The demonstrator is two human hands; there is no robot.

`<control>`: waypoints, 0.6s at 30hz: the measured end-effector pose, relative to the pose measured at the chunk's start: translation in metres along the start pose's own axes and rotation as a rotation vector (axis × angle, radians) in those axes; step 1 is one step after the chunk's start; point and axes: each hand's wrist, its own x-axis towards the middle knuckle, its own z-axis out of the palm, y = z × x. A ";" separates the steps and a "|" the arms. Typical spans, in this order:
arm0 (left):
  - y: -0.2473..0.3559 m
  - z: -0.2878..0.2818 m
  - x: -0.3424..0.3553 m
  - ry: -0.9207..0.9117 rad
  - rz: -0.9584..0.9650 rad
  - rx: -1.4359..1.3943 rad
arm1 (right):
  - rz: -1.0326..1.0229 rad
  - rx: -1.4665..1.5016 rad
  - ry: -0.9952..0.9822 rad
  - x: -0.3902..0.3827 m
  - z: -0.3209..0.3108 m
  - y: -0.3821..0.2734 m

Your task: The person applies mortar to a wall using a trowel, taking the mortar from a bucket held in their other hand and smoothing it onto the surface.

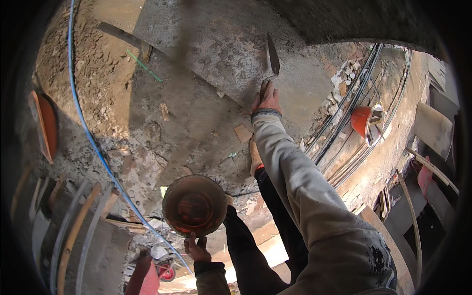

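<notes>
My left hand [197, 249] pinches the near rim of a round, cement-stained orange bucket [194, 204] at the lower middle, beside my left leg. Dull orange shows through the grey film on it; whether anything lies at its bottom I cannot make out. Stretched far ahead, my right hand [268, 97] is closed around the handle of a pointing trowel [273, 55], most of the handle being hidden by the fingers. The narrow dark blade points away from me over a rough grey concrete surface [216, 39].
A blue hose [81, 118] curves down the left side. Black cables [344, 103] run along the right, near rubble and an orange bucket [361, 121]. An orange basin [45, 127] stands far left. Planks [78, 236] lean lower left, near a red wheelbarrow [143, 276].
</notes>
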 end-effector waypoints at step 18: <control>-0.011 -0.010 0.013 -0.024 -0.079 -0.029 | -0.787 -0.215 -0.879 -0.036 0.027 -0.095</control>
